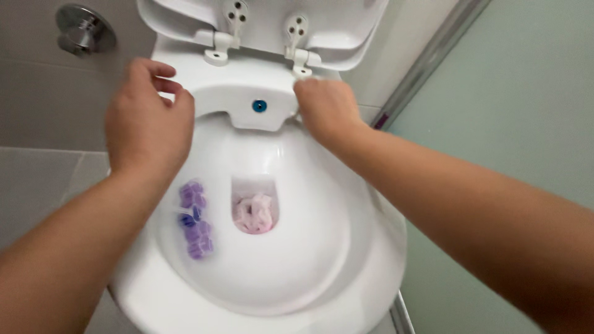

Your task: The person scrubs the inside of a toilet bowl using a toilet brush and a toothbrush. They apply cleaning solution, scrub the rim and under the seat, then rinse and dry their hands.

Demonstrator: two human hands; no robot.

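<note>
Both your hands are at the back rim of the toilet [346,291], left hand [148,124] loosely curled and empty, right hand [325,108] closed near the seat hinge [297,59], so wiping there seems in hand and needs gentle pressure.

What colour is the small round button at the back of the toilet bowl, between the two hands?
Blue; the small round button shows best in the head view.

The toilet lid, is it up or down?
Up. The toilet lid and seat stand raised at the back on their hinges, leaving the bowl open, with both hands at its back rim.
</note>
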